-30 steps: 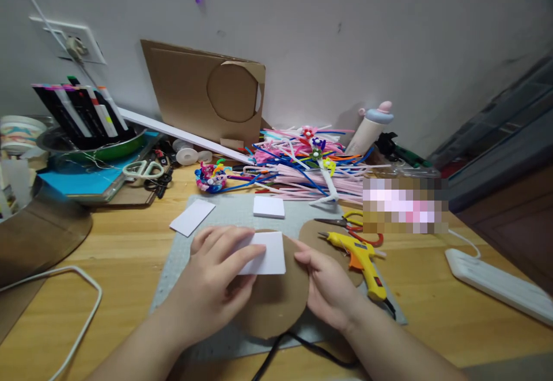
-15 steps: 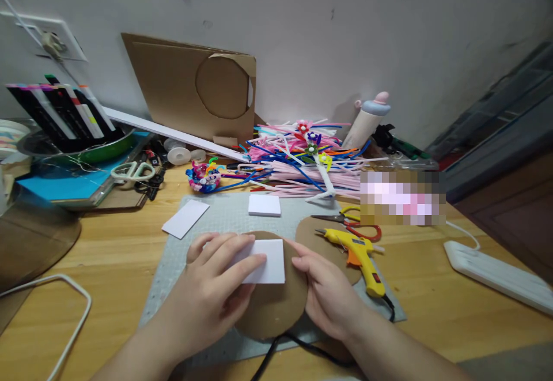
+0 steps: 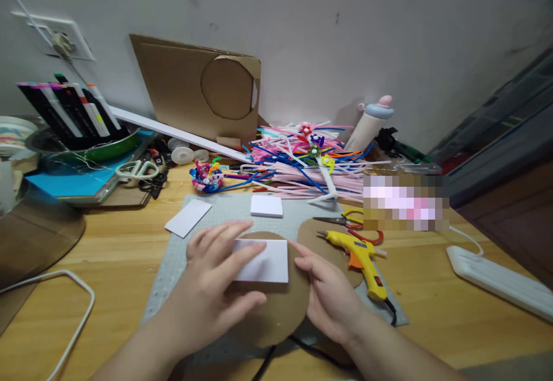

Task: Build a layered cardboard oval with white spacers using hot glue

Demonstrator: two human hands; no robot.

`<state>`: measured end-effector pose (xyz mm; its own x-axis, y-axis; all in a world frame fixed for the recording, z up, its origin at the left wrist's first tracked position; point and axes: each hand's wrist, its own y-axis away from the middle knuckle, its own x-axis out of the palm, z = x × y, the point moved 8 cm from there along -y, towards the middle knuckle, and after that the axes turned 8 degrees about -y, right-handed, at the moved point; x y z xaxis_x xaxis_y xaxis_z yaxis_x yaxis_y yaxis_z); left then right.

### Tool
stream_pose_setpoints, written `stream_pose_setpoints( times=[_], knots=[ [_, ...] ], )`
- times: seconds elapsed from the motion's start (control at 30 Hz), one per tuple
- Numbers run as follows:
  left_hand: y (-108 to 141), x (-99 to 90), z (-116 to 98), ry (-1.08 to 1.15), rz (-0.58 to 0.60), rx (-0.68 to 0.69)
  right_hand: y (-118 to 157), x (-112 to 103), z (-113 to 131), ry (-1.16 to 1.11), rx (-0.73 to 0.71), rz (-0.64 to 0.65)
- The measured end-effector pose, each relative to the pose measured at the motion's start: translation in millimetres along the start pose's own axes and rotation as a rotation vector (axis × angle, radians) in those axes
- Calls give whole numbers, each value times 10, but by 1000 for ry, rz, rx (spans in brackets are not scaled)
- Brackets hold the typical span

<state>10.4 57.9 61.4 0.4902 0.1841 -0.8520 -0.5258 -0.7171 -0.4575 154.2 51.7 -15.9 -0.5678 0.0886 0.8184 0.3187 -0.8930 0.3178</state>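
A round cardboard disc (image 3: 280,312) is tilted up in front of me above the grey cutting mat (image 3: 162,289). Its right edge is gripped by my right hand (image 3: 330,294), the thumb near the rim. Flat against the upper part of the disc lies a white rectangular card (image 3: 272,264). My left hand (image 3: 205,289) hovers over the card's left end with fingers and thumb spread apart; the index fingertip is at the card's face, and I cannot tell whether it touches. A white card stack (image 3: 266,207) and a loose white card (image 3: 189,218) lie behind on the mat.
On the right, a second cardboard disc (image 3: 309,232) lies beneath a yellow glue gun (image 3: 365,260) and scissors (image 3: 345,219). Pipe cleaners (image 3: 294,179) pile up behind. A power strip (image 3: 496,280) sits right, a marker-filled green bowl (image 3: 112,147) left. A black cord (image 3: 317,353) runs below the disc.
My left hand's thumb has come out from beneath the disc and its fingers have spread, uncovering more of the card. The right hand keeps its hold. The view has shifted slightly.
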Motion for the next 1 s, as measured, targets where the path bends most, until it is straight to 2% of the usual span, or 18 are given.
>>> stream_pose_setpoints(
  times=[0.07,0.13,0.17,0.23,0.3,0.33,0.43,0.57,0.7,1.0],
  knots=[
    [16,-65,221,185,-107,-225,-5,-6,11,-4,-3,-4],
    [82,2,462,460,-157,-506,-7,-12,31,-7,-29,-3],
    [117,106,532,622,-124,-633,-6,-21,38,-2,-45,-8],
    [170,366,519,946,23,-819,0,-48,45,23,-82,-28],
    [204,542,405,1179,141,-927,13,-74,36,52,-104,-43],
    [213,583,357,1241,163,-958,21,-84,33,60,-113,-46],
    [214,593,287,1268,162,-965,48,-86,56,112,-145,-24],
    [206,553,264,1221,163,-926,62,-50,145,363,-216,30],
    [190,534,248,1168,164,-904,60,-104,180,556,-244,-19],
    [191,543,220,1172,159,-899,67,-148,167,595,-252,-19]
  ],
)
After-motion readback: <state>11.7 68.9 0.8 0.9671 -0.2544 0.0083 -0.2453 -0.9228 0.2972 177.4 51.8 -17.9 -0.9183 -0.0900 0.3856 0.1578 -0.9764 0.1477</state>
